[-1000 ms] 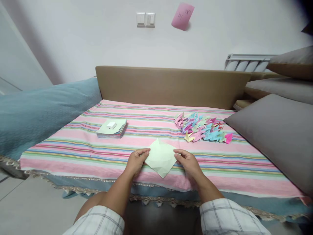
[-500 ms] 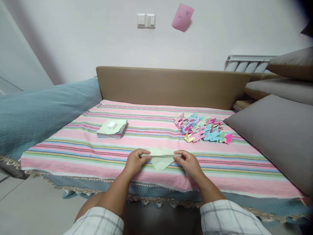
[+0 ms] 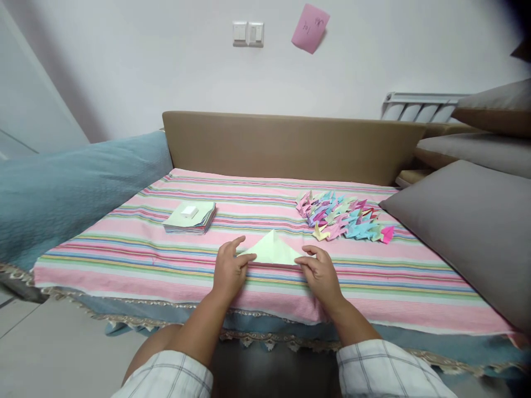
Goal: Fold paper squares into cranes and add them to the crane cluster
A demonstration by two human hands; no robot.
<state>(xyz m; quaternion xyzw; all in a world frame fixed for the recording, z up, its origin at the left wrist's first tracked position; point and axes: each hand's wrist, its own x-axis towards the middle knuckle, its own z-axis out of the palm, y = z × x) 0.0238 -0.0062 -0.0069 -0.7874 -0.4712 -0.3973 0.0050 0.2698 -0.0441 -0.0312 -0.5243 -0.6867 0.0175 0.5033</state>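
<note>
before you: paper sheet (image 3: pixel 272 250); behind it, on the cloth (image 3: pixel 257 207), paper stack (image 3: pixel 188 223) at your left, paper figures (image 3: pixel 338 224) right.

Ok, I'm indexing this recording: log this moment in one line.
left hand: at left corner of pale-green folded paper triangle; right hand: at right corner; beyond, right: multicoloured folded-paper figures

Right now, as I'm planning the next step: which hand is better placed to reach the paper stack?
Probably the left hand: it is nearer the paper stack, ahead and leftward. The right hand is farther off; both touch the folded sheet.
</note>
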